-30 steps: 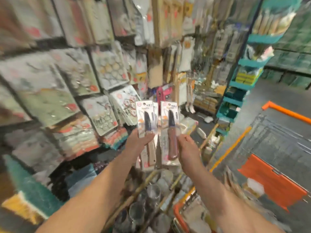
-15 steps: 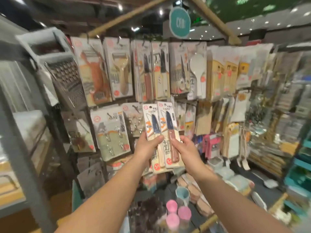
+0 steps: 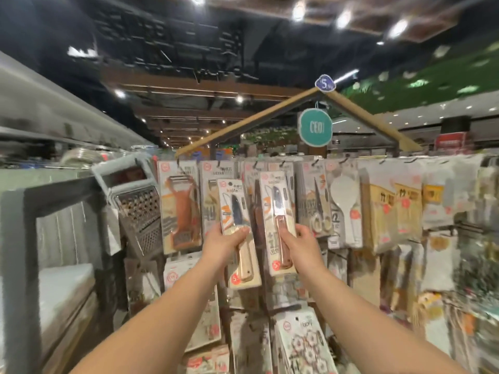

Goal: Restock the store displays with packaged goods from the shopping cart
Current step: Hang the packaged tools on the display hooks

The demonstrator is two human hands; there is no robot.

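Knife packs, two of them, are up at the hanging display in the centre of the frame! Left hand (image 3: 226,240) grips the pale-handled knife pack (image 3: 239,233) at mid-card, fingers curled round its edge. Right hand (image 3: 302,240) pinches the red-handled knife pack (image 3: 278,222) by its lower right side. Both cards are raised in front of the top row of hooks, between the orange peeler pack (image 3: 180,209) and the scissors pack (image 3: 314,201). This looks like the hanging step: next, each card's top hole needs lining up with a hook tip, then sliding on. One box grater (image 3: 137,209) stands at left; a teal round sign (image 3: 315,127) hangs above.
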